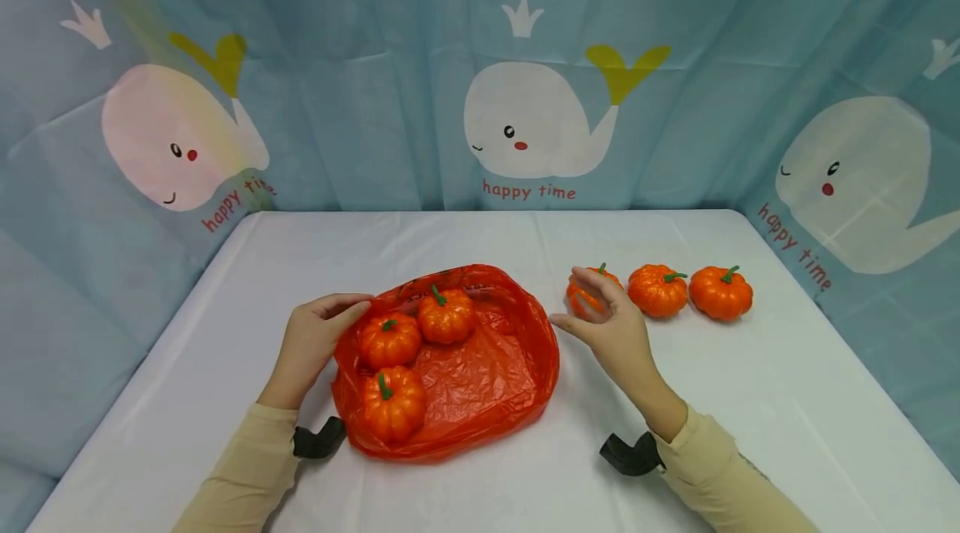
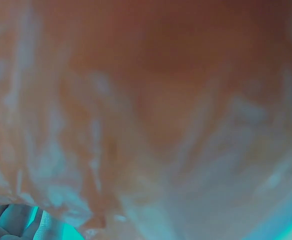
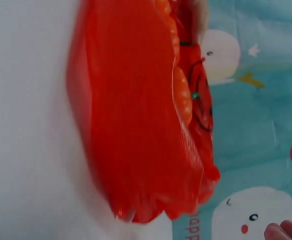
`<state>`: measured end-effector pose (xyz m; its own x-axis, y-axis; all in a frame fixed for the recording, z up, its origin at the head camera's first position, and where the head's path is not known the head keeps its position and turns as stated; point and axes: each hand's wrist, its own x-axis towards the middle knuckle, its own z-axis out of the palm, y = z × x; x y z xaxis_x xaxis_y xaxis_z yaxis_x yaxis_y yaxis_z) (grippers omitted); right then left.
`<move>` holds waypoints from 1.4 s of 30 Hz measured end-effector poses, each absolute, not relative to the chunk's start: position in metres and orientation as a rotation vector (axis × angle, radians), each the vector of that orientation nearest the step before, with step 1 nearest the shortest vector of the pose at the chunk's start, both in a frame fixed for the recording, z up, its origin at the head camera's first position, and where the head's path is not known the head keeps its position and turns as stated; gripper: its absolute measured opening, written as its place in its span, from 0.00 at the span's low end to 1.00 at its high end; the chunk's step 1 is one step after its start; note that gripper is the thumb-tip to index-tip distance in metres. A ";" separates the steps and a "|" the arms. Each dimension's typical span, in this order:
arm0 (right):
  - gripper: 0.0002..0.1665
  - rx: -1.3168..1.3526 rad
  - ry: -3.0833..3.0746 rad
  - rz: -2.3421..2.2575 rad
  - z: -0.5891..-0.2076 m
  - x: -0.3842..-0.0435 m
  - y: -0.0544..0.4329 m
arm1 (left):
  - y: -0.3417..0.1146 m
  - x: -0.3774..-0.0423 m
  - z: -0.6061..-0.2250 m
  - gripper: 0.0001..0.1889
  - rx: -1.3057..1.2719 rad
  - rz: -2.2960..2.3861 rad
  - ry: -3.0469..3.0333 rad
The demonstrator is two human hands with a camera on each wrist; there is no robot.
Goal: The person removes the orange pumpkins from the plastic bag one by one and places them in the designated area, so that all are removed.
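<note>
A red plastic bag (image 1: 480, 383) lies on the table with its mouth spread wide. Inside, along its left and back, sit three orange toy pumpkins (image 1: 393, 404) with green stems. My left hand (image 1: 318, 341) pinches the bag's left rim between thumb and fingers. In the left wrist view the blurred bag (image 2: 136, 100) fills nearly everything, and a bit of the fingers (image 2: 16, 220) shows low at the left. Right of the bag my right hand (image 1: 615, 337) hovers with fingers parted, holding nothing. Behind its fingers, partly hidden, is another pumpkin (image 1: 606, 273).
Two more pumpkins, a middle one (image 1: 657, 291) and a right one (image 1: 722, 293), stand in a row at the table's back right. A white cloth covers the table (image 1: 750, 400). Blue curtains (image 1: 375, 125) printed with whales enclose the back and sides.
</note>
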<state>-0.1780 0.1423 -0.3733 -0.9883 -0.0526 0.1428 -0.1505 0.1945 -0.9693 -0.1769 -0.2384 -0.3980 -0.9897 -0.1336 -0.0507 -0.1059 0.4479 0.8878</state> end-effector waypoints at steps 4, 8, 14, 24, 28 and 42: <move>0.39 0.262 -2.385 1.921 -0.374 -0.178 0.129 | -0.238 -0.177 -0.398 0.27 0.219 -1.617 -2.652; 0.36 0.307 -2.373 1.942 -0.375 -0.178 0.116 | -0.238 -0.177 -0.398 0.27 0.216 -1.622 -2.652; 0.37 0.348 -2.365 1.998 -0.378 -0.178 0.101 | -0.237 -0.177 -0.399 0.26 0.208 -1.631 -2.651; 0.40 0.374 -2.397 2.026 -0.380 -0.182 0.086 | -0.237 -0.177 -0.398 0.27 0.223 -1.623 -2.656; 0.40 0.373 -2.393 2.041 -0.380 -0.184 0.079 | -0.238 -0.177 -0.398 0.27 0.219 -1.624 -2.656; 0.40 0.271 -2.485 2.042 -0.388 -0.189 0.059 | -0.239 -0.178 -0.400 0.28 0.219 -1.613 -2.664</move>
